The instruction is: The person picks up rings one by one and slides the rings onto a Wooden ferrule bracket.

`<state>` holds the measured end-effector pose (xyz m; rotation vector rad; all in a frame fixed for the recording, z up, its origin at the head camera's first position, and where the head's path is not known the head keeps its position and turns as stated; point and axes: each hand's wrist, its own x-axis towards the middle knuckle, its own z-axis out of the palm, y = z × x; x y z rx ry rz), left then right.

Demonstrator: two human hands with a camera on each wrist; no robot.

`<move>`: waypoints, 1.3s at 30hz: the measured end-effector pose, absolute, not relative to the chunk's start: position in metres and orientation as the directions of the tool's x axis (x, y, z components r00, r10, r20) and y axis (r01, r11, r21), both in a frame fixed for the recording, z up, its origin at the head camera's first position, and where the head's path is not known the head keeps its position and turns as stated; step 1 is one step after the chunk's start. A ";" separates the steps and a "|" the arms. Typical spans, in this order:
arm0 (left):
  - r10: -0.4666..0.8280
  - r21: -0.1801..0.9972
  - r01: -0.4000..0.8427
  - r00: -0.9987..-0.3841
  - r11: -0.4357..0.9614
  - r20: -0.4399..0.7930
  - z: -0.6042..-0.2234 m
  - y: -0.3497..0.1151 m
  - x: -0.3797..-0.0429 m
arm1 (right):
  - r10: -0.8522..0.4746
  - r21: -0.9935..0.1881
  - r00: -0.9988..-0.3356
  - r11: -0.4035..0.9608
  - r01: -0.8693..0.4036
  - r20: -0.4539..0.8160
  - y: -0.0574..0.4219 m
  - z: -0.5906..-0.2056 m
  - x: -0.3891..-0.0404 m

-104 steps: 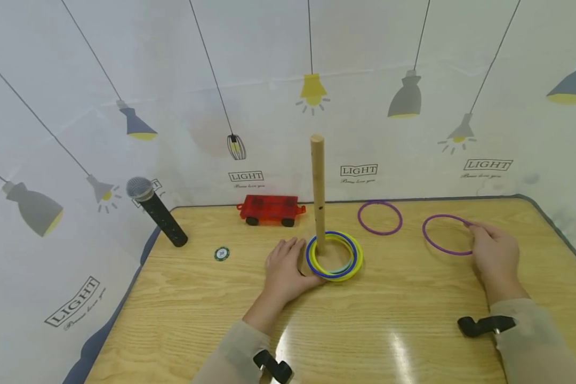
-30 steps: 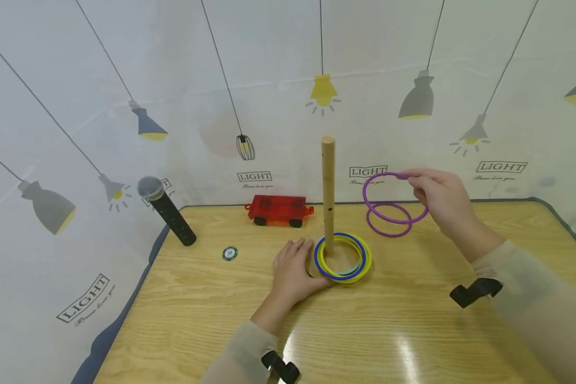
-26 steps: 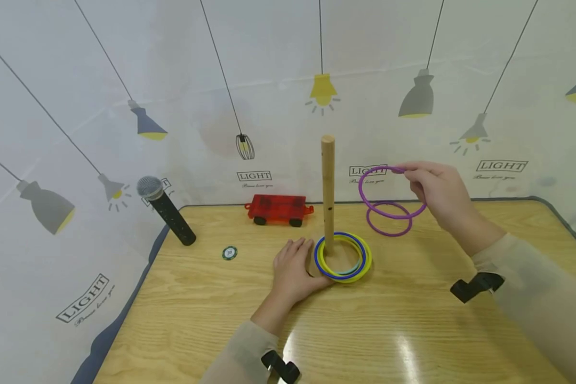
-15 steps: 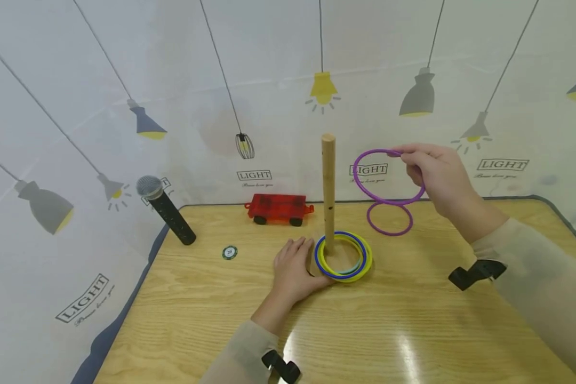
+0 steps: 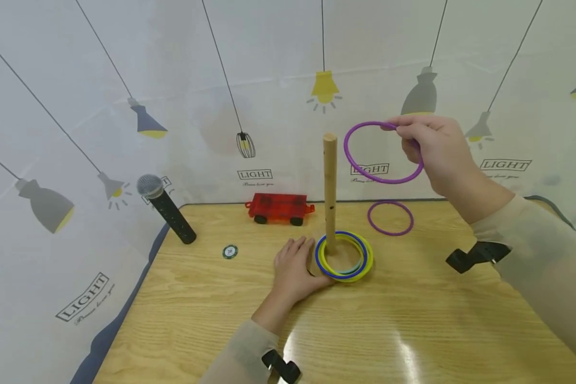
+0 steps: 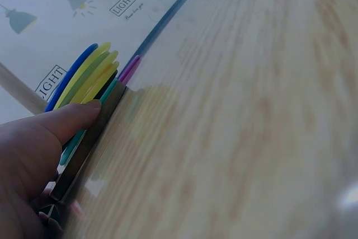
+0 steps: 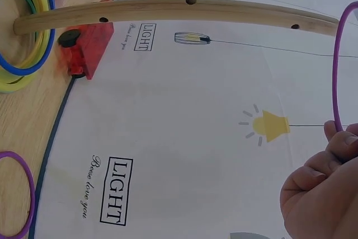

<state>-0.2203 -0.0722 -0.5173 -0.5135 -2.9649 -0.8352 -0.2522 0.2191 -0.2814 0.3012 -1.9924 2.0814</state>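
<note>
A wooden ring-toss stand with an upright peg stands mid-table. Stacked around the peg's foot are several rings, a blue ring uppermost over yellow and green ones. My left hand grips the stand's flat base at its left side, thumb along the near edge. Raised off the table, my right hand pinches a purple ring between thumb and fingers. This ring hangs tilted just right of the peg's top, apart from it in the head view. Another purple ring lies on the table right of the stack.
Behind the stand to the left sits a red toy car base with black wheels. A round chip lies left of my left hand. Farther left is a black microphone. A printed cloth backdrop borders the table.
My right hand has picked the purple ring off the table at the right, then carried it left and upward toward the peg's top. The left hand has stayed at the base.
</note>
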 end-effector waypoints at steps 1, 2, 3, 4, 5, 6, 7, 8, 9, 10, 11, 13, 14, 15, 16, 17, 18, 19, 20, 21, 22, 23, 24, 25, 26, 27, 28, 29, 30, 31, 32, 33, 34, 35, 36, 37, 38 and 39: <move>0.306 0.506 0.313 -0.947 0.804 0.100 -0.517 -0.072 -0.220 | 0.032 -0.948 -0.948 -0.040 -0.316 0.315 0.218 -0.279 -0.253; 0.306 0.509 0.312 -0.947 0.802 0.098 -0.517 -0.073 -0.220 | 0.028 -0.948 -0.948 -0.038 -0.317 0.316 0.217 -0.277 -0.253; 0.305 0.510 0.308 -0.948 0.803 0.092 -0.517 -0.073 -0.220 | 0.025 -0.948 -0.949 -0.042 -0.316 0.316 0.216 -0.275 -0.253; 0.305 0.510 0.305 -0.948 0.804 0.087 -0.518 -0.073 -0.220 | 0.019 -0.947 -0.948 -0.048 -0.319 0.318 0.215 -0.273 -0.253; 0.305 0.510 0.303 -0.949 0.805 0.083 -0.518 -0.073 -0.220 | 0.016 -0.946 -0.947 -0.047 -0.322 0.321 0.214 -0.271 -0.253; 0.305 0.511 0.303 -0.949 0.805 0.082 -0.518 -0.073 -0.221 | 0.015 -0.945 -0.946 -0.049 -0.323 0.323 0.213 -0.269 -0.253; 0.306 0.513 0.303 -0.949 0.803 0.082 -0.518 -0.073 -0.221 | 0.012 -0.945 -0.946 -0.053 -0.324 0.324 0.211 -0.268 -0.253; 0.306 0.511 0.305 -0.948 0.803 0.084 -0.518 -0.073 -0.221 | 0.007 -0.945 -0.946 -0.056 -0.323 0.323 0.210 -0.267 -0.253; 0.306 0.509 0.305 -0.948 0.805 0.084 -0.519 -0.073 -0.220 | 0.005 -0.946 -0.947 -0.057 -0.320 0.320 0.208 -0.266 -0.253; 0.306 0.508 0.306 -0.948 0.805 0.084 -0.518 -0.073 -0.221 | 0.003 -0.946 -0.947 -0.055 -0.320 0.320 0.207 -0.265 -0.253; 0.307 0.508 0.306 -0.948 0.805 0.085 -0.518 -0.073 -0.220 | 0.003 -0.947 -0.949 -0.053 -0.316 0.317 0.206 -0.264 -0.252; 0.307 0.510 0.307 -0.948 0.803 0.086 -0.517 -0.073 -0.221 | 0.002 -0.948 -0.949 -0.059 -0.314 0.314 0.203 -0.263 -0.252; 0.306 0.512 0.305 -0.948 0.803 0.084 -0.517 -0.073 -0.221 | 0.003 -0.948 -0.949 -0.059 -0.314 0.314 0.202 -0.263 -0.252; 0.306 0.514 0.303 -0.949 0.802 0.081 -0.516 -0.073 -0.221 | 0.003 -0.947 -0.949 -0.060 -0.316 0.316 0.201 -0.262 -0.252; 0.306 0.518 0.304 -0.948 0.799 0.084 -0.516 -0.073 -0.221 | 0.002 -0.946 -0.948 -0.063 -0.319 0.319 0.200 -0.262 -0.252; 0.306 0.520 0.303 -0.949 0.799 0.082 -0.517 -0.073 -0.221 | 0.001 -0.945 -0.947 -0.064 -0.322 0.322 0.199 -0.262 -0.252; 0.306 0.521 0.301 -0.949 0.799 0.079 -0.517 -0.073 -0.221 | 0.000 -0.943 -0.945 -0.066 -0.325 0.326 0.197 -0.262 -0.253; 0.306 0.522 0.300 -0.949 0.798 0.078 -0.517 -0.073 -0.221 | -0.001 -0.943 -0.945 -0.065 -0.326 0.327 0.196 -0.262 -0.253; 0.305 0.523 0.297 -0.949 0.799 0.072 -0.517 -0.073 -0.221 | -0.002 -0.943 -0.945 -0.065 -0.327 0.328 0.195 -0.262 -0.253; 0.306 0.523 0.297 -0.949 0.799 0.072 -0.517 -0.073 -0.221 | -0.005 -0.942 -0.944 -0.068 -0.328 0.329 0.194 -0.262 -0.253; 0.306 0.523 0.297 -0.949 0.799 0.072 -0.517 -0.073 -0.221 | -0.007 -0.942 -0.944 -0.067 -0.328 0.329 0.193 -0.262 -0.253; 0.304 0.521 0.294 -0.950 0.801 0.068 -0.517 -0.074 -0.221 | -0.008 -0.943 -0.944 -0.064 -0.328 0.329 0.191 -0.263 -0.253; 0.304 0.522 0.295 -0.950 0.800 0.070 -0.517 -0.074 -0.221 | -0.007 -0.943 -0.945 -0.061 -0.326 0.327 0.189 -0.264 -0.253; 0.304 0.521 0.295 -0.950 0.801 0.071 -0.517 -0.074 -0.220 | -0.005 -0.944 -0.946 -0.059 -0.324 0.325 0.187 -0.264 -0.253; 0.305 0.519 0.297 -0.950 0.802 0.072 -0.517 -0.074 -0.220 | -0.005 -0.944 -0.946 -0.061 -0.324 0.325 0.185 -0.265 -0.253; 0.305 0.519 0.298 -0.950 0.801 0.074 -0.517 -0.074 -0.220 | -0.006 -0.944 -0.946 -0.057 -0.325 0.325 0.183 -0.266 -0.253; 0.305 0.518 0.299 -0.949 0.801 0.076 -0.517 -0.074 -0.220 | -0.008 -0.944 -0.945 -0.051 -0.326 0.327 0.181 -0.267 -0.253; 0.305 0.521 0.302 -0.949 0.799 0.083 -0.517 -0.074 -0.220 | -0.011 -0.943 -0.944 -0.051 -0.329 0.330 0.179 -0.267 -0.253; 0.305 0.522 0.306 -0.948 0.796 0.090 -0.517 -0.074 -0.220 | -0.019 -0.942 -0.943 -0.054 -0.332 0.334 0.177 -0.268 -0.254; 0.304 0.523 0.306 -0.948 0.795 0.092 -0.517 -0.074 -0.220 | -0.030 -0.939 -0.939 -0.047 -0.340 0.341 0.175 -0.270 -0.254; 0.305 0.525 0.307 -0.948 0.794 0.094 -0.517 -0.074 -0.220 | -0.037 -0.939 -0.938 -0.035 -0.343 0.344 0.175 -0.272 -0.254; 0.305 0.524 0.309 -0.947 0.794 0.095 -0.517 -0.073 -0.220 | -0.043 -0.939 -0.938 -0.016 -0.343 0.344 0.174 -0.274 -0.254; 0.306 0.524 0.310 -0.947 0.793 0.097 -0.517 -0.073 -0.220 | -0.046 -0.939 -0.938 0.000 -0.343 0.343 0.174 -0.277 -0.254; 0.307 0.523 0.312 -0.946 0.793 0.100 -0.517 -0.072 -0.220 | -0.050 -0.940 -0.939 0.013 -0.341 0.340 0.174 -0.280 -0.253; 0.308 0.521 0.312 -0.946 0.795 0.095 -0.518 -0.072 -0.220 | -0.052 -0.942 -0.942 0.026 -0.334 0.332 0.175 -0.284 -0.253; 0.309 0.520 0.310 -0.947 0.796 0.091 -0.518 -0.072 -0.220 | -0.053 -0.943 -0.943 0.051 -0.330 0.327 0.174 -0.287 -0.253; 0.309 0.518 0.310 -0.947 0.797 0.091 -0.518 -0.072 -0.220 | -0.053 -0.945 -0.947 0.066 -0.321 0.318 0.174 -0.291 -0.253; 0.309 0.517 0.311 -0.947 0.798 0.093 -0.518 -0.072 -0.221 | -0.058 -0.946 -0.949 0.083 -0.314 0.310 0.174 -0.295 -0.253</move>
